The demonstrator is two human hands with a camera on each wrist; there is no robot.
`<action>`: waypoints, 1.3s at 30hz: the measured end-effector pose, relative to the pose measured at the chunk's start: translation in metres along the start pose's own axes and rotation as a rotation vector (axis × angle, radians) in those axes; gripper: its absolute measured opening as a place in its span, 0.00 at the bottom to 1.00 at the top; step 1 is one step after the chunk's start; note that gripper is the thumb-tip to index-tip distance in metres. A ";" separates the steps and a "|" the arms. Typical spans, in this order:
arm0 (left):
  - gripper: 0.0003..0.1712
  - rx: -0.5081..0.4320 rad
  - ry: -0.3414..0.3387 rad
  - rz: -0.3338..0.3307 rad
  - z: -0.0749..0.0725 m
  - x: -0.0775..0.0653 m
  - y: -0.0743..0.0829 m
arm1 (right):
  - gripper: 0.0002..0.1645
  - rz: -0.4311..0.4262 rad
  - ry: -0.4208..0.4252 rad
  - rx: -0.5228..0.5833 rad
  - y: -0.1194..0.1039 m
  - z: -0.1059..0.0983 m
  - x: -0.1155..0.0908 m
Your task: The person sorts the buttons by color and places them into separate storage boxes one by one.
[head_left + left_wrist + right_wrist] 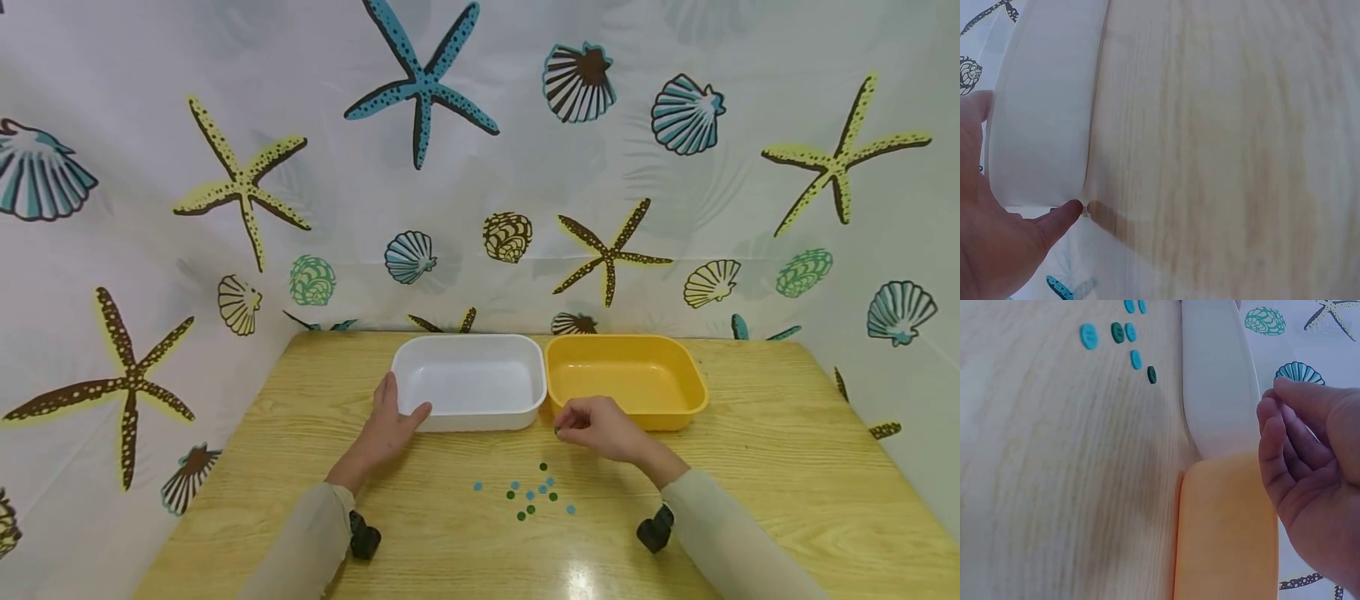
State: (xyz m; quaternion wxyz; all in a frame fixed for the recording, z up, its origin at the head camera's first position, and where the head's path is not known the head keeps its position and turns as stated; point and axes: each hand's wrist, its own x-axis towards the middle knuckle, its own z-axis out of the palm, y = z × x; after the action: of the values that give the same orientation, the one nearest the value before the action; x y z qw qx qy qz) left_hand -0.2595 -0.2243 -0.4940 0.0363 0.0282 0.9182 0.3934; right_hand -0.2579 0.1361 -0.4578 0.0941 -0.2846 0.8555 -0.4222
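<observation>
White rectangular plastic tub (480,422) touched by widely spread left hand (386,427), small dark piece (557,430) pinched in right hand (603,429) beside yellow plastic tub (667,422), blue and green discs (530,496) scattered on wood-grain surface (450,550).

Table (780,442) holds white tray (480,422), yellow tray (671,422) and discs (530,496).

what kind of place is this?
Likely a makeshift tabletop booth, probably indoors: sea-print sheeting rises behind and on both sides of a wooden table, which bears a white tub and a yellow tub.
</observation>
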 end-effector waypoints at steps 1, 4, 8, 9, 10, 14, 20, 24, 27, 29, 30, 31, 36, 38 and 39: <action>0.56 -0.008 0.001 0.001 0.000 0.000 0.000 | 0.03 0.010 0.012 -0.005 -0.001 -0.001 0.002; 0.55 -0.023 0.000 0.006 -0.002 -0.001 0.002 | 0.03 0.039 0.038 -0.011 -0.004 -0.003 0.007; 0.52 -0.049 -0.008 0.014 -0.004 0.000 0.003 | 0.03 0.054 0.066 -0.010 -0.009 -0.006 0.013; 0.51 -0.052 -0.008 0.016 -0.004 0.000 0.003 | 0.03 0.056 0.073 -0.010 -0.011 -0.006 0.015; 0.50 -0.055 -0.008 0.015 -0.004 0.000 0.004 | 0.04 0.065 0.082 -0.010 -0.011 -0.006 0.017; 0.48 -0.060 -0.003 0.007 -0.003 0.002 0.003 | 0.06 0.092 0.111 -0.006 -0.013 -0.006 0.023; 0.47 -0.071 0.001 -0.007 -0.002 0.005 0.003 | 0.06 0.112 0.142 -0.002 -0.012 -0.005 0.031; 0.46 -0.078 0.002 -0.016 -0.003 0.005 0.005 | 0.05 0.121 0.156 -0.006 -0.012 -0.005 0.036; 0.46 -0.073 0.006 -0.020 -0.004 0.005 0.005 | 0.06 0.138 0.154 -0.002 -0.013 -0.004 0.040; 0.46 -0.075 0.010 -0.015 -0.004 0.005 0.007 | 0.06 0.152 0.153 -0.001 -0.013 -0.003 0.044; 0.46 -0.078 0.013 -0.012 -0.005 0.005 0.007 | 0.07 0.159 0.152 -0.001 -0.014 -0.003 0.046; 0.46 -0.078 0.016 -0.011 -0.005 0.004 0.008 | 0.06 0.168 0.151 0.003 -0.013 -0.003 0.048; 0.46 -0.072 0.017 -0.018 -0.005 0.003 0.010 | 0.07 0.178 0.129 0.010 -0.013 -0.001 0.057; 0.46 -0.068 0.015 -0.020 -0.005 0.004 0.009 | 0.07 0.178 0.122 0.011 -0.012 -0.001 0.060; 0.46 -0.066 0.014 -0.020 -0.004 0.004 0.009 | 0.07 0.177 0.119 0.008 -0.011 -0.001 0.062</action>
State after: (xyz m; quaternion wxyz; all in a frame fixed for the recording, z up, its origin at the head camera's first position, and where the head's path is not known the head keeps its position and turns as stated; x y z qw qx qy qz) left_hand -0.2633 -0.2211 -0.4850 0.0348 0.0152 0.9052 0.4233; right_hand -0.3050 0.0963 -0.4443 0.0812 -0.1819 0.8797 -0.4317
